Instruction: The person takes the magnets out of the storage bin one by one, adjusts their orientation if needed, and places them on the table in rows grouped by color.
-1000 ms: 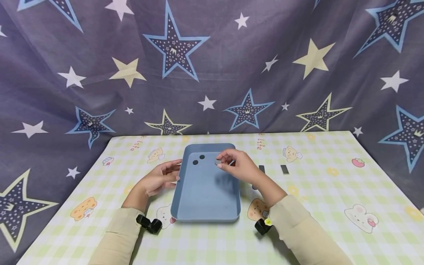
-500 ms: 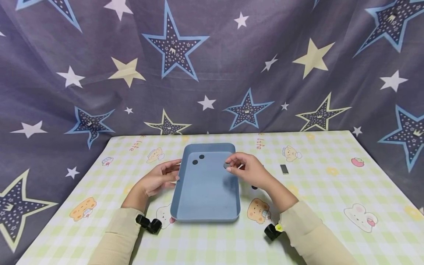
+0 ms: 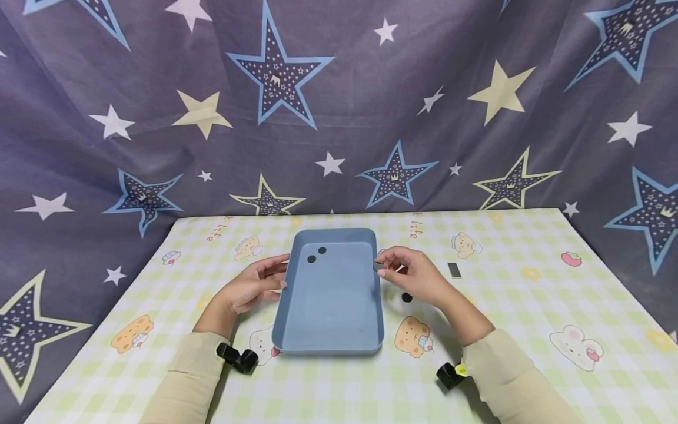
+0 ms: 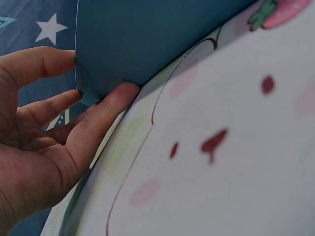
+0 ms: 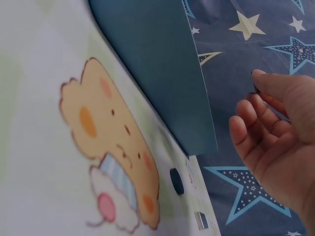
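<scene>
A blue rectangular tray (image 3: 333,306) lies on the table with two small black discs inside, a nearer disc (image 3: 311,259) and a farther disc (image 3: 322,250). My left hand (image 3: 256,285) touches the tray's left side; in the left wrist view its fingertips rest against the outer wall. At the tray's right rim, my right hand (image 3: 413,272) pinches a dark disc (image 3: 378,266) between thumb and fingers. The right wrist view shows only a sliver of the held disc (image 5: 255,88) past the thumb. Another black disc (image 3: 406,298) lies on the cloth below the right hand.
A small dark rectangular piece (image 3: 454,270) lies to the right of the right hand. The table wears a checked cloth (image 3: 529,306) with cartoon prints. Behind it hangs a grey star-patterned curtain (image 3: 339,135).
My right hand has moved right from over the tray to its right rim, still pinching the disc. The black disc on the cloth now shows fully. The left hand stays put.
</scene>
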A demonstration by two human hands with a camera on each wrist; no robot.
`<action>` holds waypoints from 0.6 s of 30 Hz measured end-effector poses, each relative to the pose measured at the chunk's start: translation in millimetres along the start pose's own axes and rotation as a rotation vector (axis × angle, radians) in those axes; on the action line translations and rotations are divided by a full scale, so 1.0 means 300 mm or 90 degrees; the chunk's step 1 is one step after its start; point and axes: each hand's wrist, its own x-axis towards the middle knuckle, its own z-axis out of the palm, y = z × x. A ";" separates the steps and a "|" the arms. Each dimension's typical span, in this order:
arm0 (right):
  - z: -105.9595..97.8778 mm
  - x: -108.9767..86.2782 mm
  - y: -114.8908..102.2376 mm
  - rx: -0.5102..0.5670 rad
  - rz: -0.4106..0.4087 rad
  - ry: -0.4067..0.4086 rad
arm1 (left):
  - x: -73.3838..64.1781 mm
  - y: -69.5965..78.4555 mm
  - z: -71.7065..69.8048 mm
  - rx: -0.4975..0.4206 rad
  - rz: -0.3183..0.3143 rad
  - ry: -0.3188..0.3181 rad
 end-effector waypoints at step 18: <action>-0.042 -0.049 0.029 -0.028 0.022 0.011 | -0.001 0.000 0.000 0.006 0.001 0.003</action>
